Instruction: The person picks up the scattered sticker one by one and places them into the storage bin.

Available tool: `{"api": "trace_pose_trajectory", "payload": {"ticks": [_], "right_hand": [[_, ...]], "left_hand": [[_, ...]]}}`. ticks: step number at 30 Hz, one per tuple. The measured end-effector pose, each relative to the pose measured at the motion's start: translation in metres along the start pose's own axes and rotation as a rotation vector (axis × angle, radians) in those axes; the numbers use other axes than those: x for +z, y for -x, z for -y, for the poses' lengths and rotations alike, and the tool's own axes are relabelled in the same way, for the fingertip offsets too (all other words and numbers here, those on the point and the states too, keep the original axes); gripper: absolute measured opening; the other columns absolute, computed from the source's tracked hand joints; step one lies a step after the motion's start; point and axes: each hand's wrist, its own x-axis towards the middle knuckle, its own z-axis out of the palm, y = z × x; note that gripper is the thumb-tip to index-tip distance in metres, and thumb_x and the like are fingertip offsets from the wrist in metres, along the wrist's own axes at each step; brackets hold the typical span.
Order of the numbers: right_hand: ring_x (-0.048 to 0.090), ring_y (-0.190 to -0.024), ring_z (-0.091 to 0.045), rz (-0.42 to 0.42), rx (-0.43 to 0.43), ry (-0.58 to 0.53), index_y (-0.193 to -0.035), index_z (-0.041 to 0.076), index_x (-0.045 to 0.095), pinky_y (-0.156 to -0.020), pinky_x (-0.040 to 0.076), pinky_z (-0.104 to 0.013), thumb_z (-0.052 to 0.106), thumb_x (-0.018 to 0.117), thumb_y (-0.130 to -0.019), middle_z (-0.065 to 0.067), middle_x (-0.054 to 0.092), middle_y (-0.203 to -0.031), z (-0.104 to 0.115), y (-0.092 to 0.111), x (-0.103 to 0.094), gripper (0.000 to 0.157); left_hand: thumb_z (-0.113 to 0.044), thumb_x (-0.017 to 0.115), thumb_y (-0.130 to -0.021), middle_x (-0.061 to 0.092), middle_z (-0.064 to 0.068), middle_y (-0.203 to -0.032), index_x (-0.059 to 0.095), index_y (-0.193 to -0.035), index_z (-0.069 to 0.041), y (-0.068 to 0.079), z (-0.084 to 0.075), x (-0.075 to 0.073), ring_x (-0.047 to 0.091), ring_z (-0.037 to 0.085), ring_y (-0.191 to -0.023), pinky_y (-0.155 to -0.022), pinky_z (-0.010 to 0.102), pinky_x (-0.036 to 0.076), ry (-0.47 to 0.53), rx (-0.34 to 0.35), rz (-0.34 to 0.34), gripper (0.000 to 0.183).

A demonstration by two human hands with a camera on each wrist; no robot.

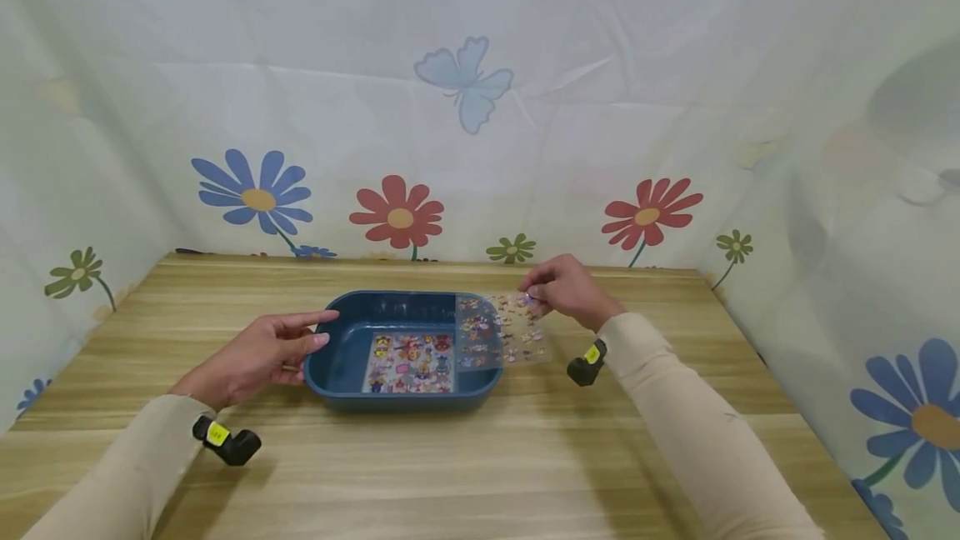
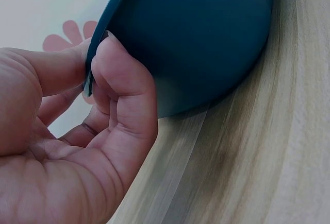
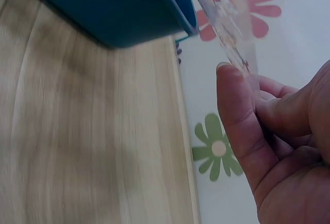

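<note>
A dark blue oval plastic basin (image 1: 401, 403) stands on the table. My left hand (image 1: 258, 354) grips its left rim, thumb and fingers on either side of the wall, as the left wrist view shows. Inside, a sheet of colourful cartoon stickers (image 1: 410, 365) lies flat on the bottom. My right hand (image 1: 566, 290) pinches the upper right corner of a clear sticker sheet (image 1: 501, 333) dotted with small figures. This sheet overlaps the basin's right end in the head view. Seen from the right wrist, the sheet (image 3: 224, 26) slants upward above the basin's rim.
The wood-grain table (image 1: 480, 473) ends at a pale curtain (image 1: 570, 148) printed with flowers and a butterfly, which also runs down both sides. A black camera is strapped to each wrist, over beige sleeves (image 1: 690, 415).
</note>
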Motion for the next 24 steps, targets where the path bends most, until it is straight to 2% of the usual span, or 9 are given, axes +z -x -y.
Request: {"api": "trace_pose_trajectory", "payload": {"ticks": [11,18,24], "right_hand": [[0.068,-0.07,-0.016,0.065,-0.03,-0.025,-0.111,-0.012,0.067,-0.069,0.061,-0.033,-0.006,0.053,-0.096,-0.022,0.07,-0.099,0.015,-0.005,0.021,0.022],[0.07,-0.07,-0.017,0.072,-0.016,-0.037,-0.107,-0.006,0.07,-0.07,0.061,-0.033,-0.005,0.054,-0.096,-0.019,0.07,-0.097,0.023,-0.009,0.035,0.02],[0.071,-0.07,-0.018,0.072,-0.014,-0.04,-0.105,-0.004,0.072,-0.072,0.061,-0.036,-0.006,0.056,-0.094,-0.019,0.071,-0.096,0.032,-0.011,0.05,0.019]], "left_hand": [[-0.037,0.066,-0.093,0.055,0.005,-0.096,0.036,-0.153,-0.02,0.0,0.001,-0.001,0.058,0.017,-0.078,-0.07,0.029,0.056,0.001,-0.002,-0.003,0.07],[-0.037,0.067,-0.093,0.059,0.005,-0.103,0.036,-0.153,-0.02,0.0,0.002,-0.001,0.059,0.017,-0.079,-0.071,0.03,0.057,-0.003,0.002,0.0,0.07],[-0.037,0.066,-0.093,0.056,0.006,-0.101,0.037,-0.153,-0.02,0.0,0.002,-0.001,0.058,0.017,-0.078,-0.071,0.029,0.056,-0.003,0.006,0.003,0.069]]}}
